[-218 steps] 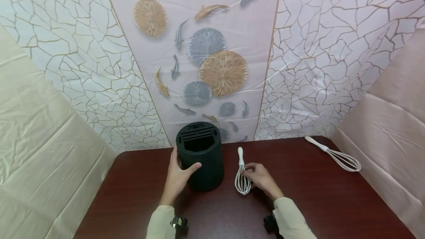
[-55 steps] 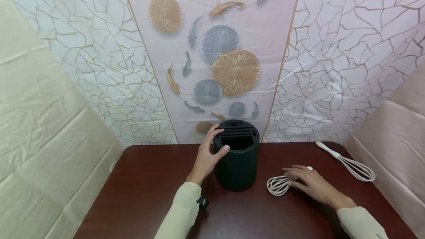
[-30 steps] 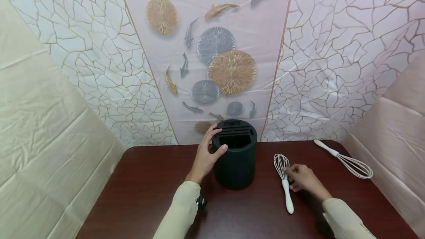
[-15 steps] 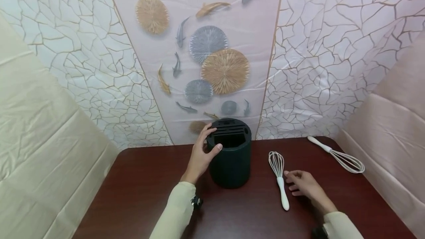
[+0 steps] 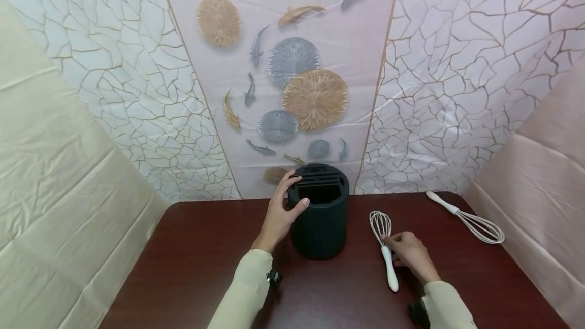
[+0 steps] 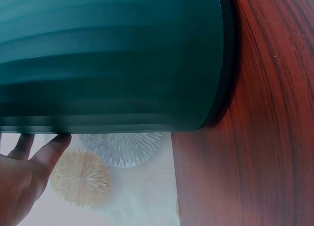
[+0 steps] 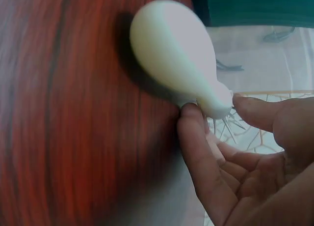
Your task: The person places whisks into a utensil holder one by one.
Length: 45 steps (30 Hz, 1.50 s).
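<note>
A dark green, round knife holder [image 5: 318, 232] with slots and a wide opening in its top stands upright at the table's back. My left hand [image 5: 277, 217] holds its left side at the rim, thumb in front and fingers behind; the left wrist view shows its ribbed wall and fingertips [image 6: 59, 142]. To its right a whisk [image 5: 390, 268] lies on the table, wire loops towards the wall and white handle towards me. My right hand [image 5: 410, 252] pinches it where wires meet handle. In the right wrist view, thumb and fingers sit around the neck of the handle [image 7: 171, 44].
A second white whisk [image 5: 477, 225] lies at the back right corner of the dark red wooden table [image 5: 196, 268]. Patterned cloth [image 5: 315, 100] hangs right behind the table, with plain beige cloth [image 5: 539, 176] along the sides.
The whisk has been turned round: its handle pointed to the wall earlier and points towards me now. Half a second ago my right hand was apart from it; now it pinches it.
</note>
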Available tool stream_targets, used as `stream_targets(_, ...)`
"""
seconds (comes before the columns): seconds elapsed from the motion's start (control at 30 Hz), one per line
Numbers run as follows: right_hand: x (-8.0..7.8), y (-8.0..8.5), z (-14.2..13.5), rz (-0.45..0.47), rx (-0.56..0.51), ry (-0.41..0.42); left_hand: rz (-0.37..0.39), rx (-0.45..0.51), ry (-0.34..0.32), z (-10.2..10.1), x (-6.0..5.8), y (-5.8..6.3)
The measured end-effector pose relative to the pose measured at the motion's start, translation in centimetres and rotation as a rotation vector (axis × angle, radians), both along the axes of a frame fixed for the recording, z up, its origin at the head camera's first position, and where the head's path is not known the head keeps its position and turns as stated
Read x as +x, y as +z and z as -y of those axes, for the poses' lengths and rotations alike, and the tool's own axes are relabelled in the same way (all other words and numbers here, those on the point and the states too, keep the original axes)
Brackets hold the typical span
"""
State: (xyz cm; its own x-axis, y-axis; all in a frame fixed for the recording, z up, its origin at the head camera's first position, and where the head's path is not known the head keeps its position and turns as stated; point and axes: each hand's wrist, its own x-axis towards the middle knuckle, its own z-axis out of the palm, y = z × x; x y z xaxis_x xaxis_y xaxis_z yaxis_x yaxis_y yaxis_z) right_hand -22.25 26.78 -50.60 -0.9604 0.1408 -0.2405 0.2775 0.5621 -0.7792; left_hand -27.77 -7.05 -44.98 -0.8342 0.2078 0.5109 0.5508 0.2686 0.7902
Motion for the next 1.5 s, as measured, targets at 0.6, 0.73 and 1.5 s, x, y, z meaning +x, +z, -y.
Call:
stream_targets(0.6, 0.5, 3.2, 0.8, -0.034, -0.376, 0.100, 0.020, -0.010, -0.010, 0.2, 0.0, -0.6)
stream_targets(0.73, 0.6, 4.7, 1.2, -0.072, -0.457, 0.130, 0.029, -0.006, -0.013, 0.2, 0.0, -0.6)
stream_targets(1.5, 0.4, 13.7, 4.7, -0.280, -0.678, 0.156, 0.020, 0.003, 0.000, 0.3, -0.2, -0.1)
